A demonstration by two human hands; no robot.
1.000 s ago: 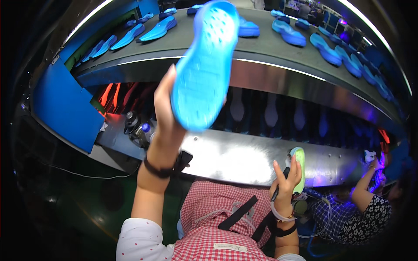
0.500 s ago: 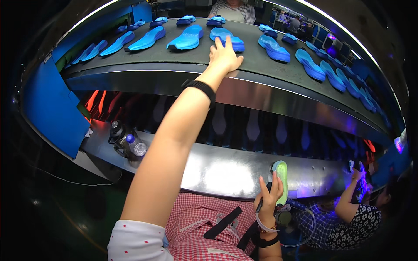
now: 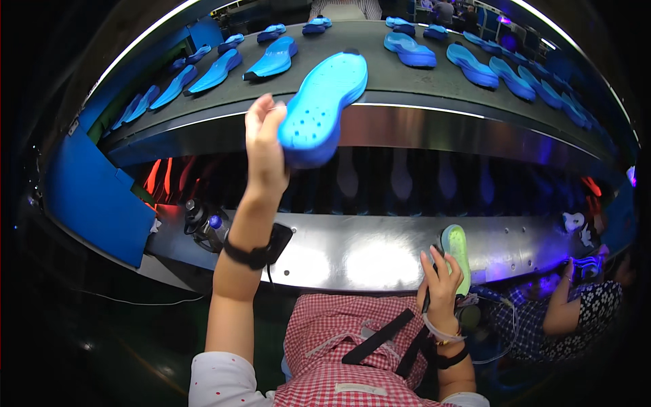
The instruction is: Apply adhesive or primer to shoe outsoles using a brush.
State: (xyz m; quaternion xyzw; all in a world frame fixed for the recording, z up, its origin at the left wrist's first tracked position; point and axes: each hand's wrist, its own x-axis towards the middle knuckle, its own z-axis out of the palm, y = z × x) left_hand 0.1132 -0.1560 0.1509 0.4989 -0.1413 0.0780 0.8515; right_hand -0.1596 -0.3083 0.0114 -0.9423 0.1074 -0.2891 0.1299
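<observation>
My left hand (image 3: 265, 146) grips a bright blue shoe sole (image 3: 325, 102) by its side, lifted off the conveyor belt and in front of the belt's near edge. Small dark holes dot the lower end of this sole. Over the steel ledge, my right hand (image 3: 442, 285) is partly closed round a thin dark stick-like tool (image 3: 426, 300), most of it hidden by the fingers. Against the fingers of that hand stands a pale green shoe sole (image 3: 458, 254), leaning at the ledge; whether the hand touches it I cannot tell.
More blue soles (image 3: 410, 51) lie in rows along the dark conveyor belt (image 3: 380, 85). A dark bottle (image 3: 198, 224) stands at the ledge's left end. The steel ledge (image 3: 325, 254) runs across below the belt. A co-worker's arm (image 3: 559, 308) is at the right.
My left hand has picked a blue sole off the belt and brought it toward me, to the left. My right hand stays beside the green sole.
</observation>
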